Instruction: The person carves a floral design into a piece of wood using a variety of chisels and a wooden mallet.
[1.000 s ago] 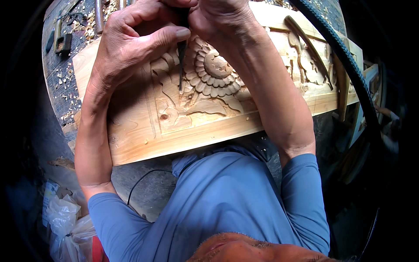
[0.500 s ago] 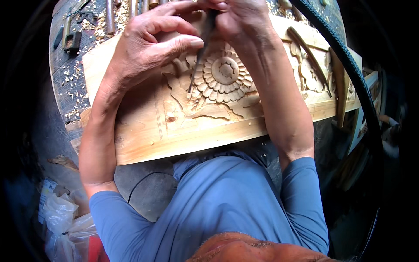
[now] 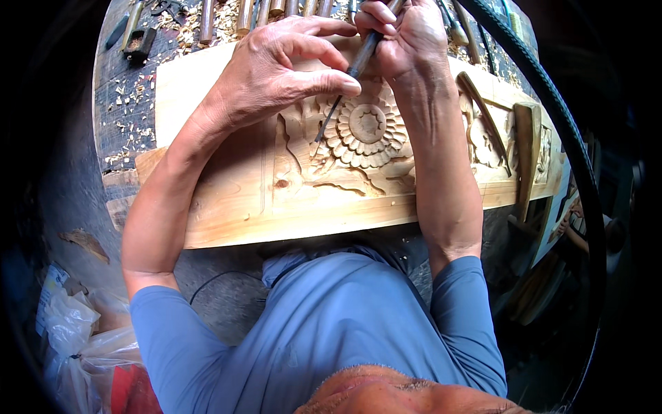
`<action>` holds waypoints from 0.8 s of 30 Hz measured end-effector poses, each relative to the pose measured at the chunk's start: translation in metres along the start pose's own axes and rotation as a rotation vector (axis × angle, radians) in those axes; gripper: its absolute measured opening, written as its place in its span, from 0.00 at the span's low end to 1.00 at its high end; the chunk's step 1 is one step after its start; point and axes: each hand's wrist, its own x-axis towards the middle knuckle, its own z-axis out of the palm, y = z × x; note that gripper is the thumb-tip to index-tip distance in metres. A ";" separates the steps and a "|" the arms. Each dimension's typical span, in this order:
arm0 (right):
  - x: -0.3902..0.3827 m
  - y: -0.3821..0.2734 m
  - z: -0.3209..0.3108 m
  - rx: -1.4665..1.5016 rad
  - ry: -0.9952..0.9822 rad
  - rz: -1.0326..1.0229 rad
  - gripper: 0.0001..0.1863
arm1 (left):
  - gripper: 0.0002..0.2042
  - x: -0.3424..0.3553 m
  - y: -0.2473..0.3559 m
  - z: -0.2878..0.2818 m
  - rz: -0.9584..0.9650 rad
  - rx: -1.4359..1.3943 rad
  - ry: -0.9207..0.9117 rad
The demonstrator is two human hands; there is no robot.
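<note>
Nearest me lies the pale carved wooden panel (image 3: 276, 200), its bare lower edge toward my chest. My left hand (image 3: 276, 76) rests on it, thumb and forefinger pinched on the thin steel shaft of the carving chisel (image 3: 345, 90). My right hand (image 3: 407, 41) is wrapped tight on its handle, the tip touching the petals at the left of the flower rosette (image 3: 365, 127). Too hard a push could make the edge skid and chip a petal. Half a second ago the panel sat higher in view and the tip stood nearer the flower's top. Beyond, spare tool handles (image 3: 262, 8) lie among shavings.

Bright, even daylight, soft shadows, sharp centre, strong fisheye bending and black vignette at edges.
</note>
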 end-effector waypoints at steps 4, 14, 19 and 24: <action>-0.001 0.002 0.000 -0.003 0.000 -0.005 0.27 | 0.12 -0.001 0.002 0.000 -0.044 0.065 -0.032; -0.011 0.007 0.007 0.034 -0.054 -0.014 0.26 | 0.14 -0.008 -0.009 -0.002 -0.263 -0.307 -0.121; -0.023 0.011 0.005 0.051 -0.066 -0.012 0.26 | 0.05 0.009 0.007 0.001 -0.117 -0.329 -0.091; -0.027 0.014 0.006 0.054 -0.075 -0.007 0.26 | 0.05 0.004 0.001 0.000 -0.140 -0.308 -0.063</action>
